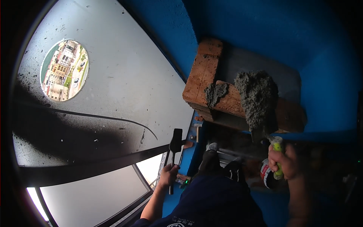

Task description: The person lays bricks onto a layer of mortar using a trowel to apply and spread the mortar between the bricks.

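Observation:
In my left hand (168, 175) is a dark flat-bladed tool, like a narrow trowel (176, 143), held by its handle with the blade pointing up, away from the bricks. My right hand (286, 162) grips a trowel by its yellow-green handle (278, 155). A big heap of wet grey mortar (259, 98) covers the trowel's blade over the right part of the brickwork; whether it touches the bricks cannot be told. Reddish-brown bricks (204, 75) form an L-shaped corner, and a nearer row (231, 101) runs right from it. A small mortar patch (216, 93) lies at the corner joint.
Blue walls (264, 22) enclose the bricks at the back and right. On the left stands a large grey-white panel (124, 75) with a round window (65, 70). A hammer (197, 132) lies near my feet; a red-and-white round container (267, 174) is beside my right hand.

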Demonstrator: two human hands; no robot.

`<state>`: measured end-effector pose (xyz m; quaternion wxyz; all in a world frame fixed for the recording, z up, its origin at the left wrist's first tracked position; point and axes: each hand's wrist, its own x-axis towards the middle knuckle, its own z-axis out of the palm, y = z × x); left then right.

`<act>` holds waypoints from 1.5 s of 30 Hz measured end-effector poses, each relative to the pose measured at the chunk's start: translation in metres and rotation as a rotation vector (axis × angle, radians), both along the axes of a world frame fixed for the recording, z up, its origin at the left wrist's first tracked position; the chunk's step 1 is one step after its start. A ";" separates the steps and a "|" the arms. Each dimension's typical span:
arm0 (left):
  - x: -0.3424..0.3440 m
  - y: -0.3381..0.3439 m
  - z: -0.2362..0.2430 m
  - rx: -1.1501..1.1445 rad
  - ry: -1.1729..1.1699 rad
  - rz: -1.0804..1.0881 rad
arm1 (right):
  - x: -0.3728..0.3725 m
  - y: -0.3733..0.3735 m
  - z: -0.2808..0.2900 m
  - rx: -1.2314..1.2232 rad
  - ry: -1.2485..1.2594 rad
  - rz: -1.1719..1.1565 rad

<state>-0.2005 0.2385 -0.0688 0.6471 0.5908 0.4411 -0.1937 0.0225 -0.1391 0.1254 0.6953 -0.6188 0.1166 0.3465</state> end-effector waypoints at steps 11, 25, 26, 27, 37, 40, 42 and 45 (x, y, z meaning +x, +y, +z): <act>0.246 0.013 0.168 -0.100 -0.617 -0.126 | 0.059 0.152 -0.011 0.056 -0.145 -0.138; 0.359 0.005 0.143 0.282 -0.536 -0.499 | 0.154 0.252 -0.072 -0.556 -0.510 -0.013; 0.355 0.006 0.142 0.280 -0.535 -0.501 | 0.142 0.251 -0.077 -0.538 -0.577 -0.031; 0.347 0.008 0.142 0.314 -0.544 -0.524 | 0.130 0.252 -0.076 -0.597 -0.606 0.042; 0.279 0.019 0.154 0.295 -0.573 -0.570 | 0.037 0.242 -0.059 -0.521 -0.604 0.210; 0.262 0.013 0.159 0.230 -0.543 -0.502 | 0.009 0.245 -0.045 -0.094 -0.197 0.041; 0.251 0.005 0.169 0.146 -0.469 -0.426 | -0.009 0.242 -0.050 -0.129 -0.315 -0.012; 0.242 0.009 0.164 0.175 -0.488 -0.471 | -0.022 0.239 -0.067 -0.209 -0.425 0.080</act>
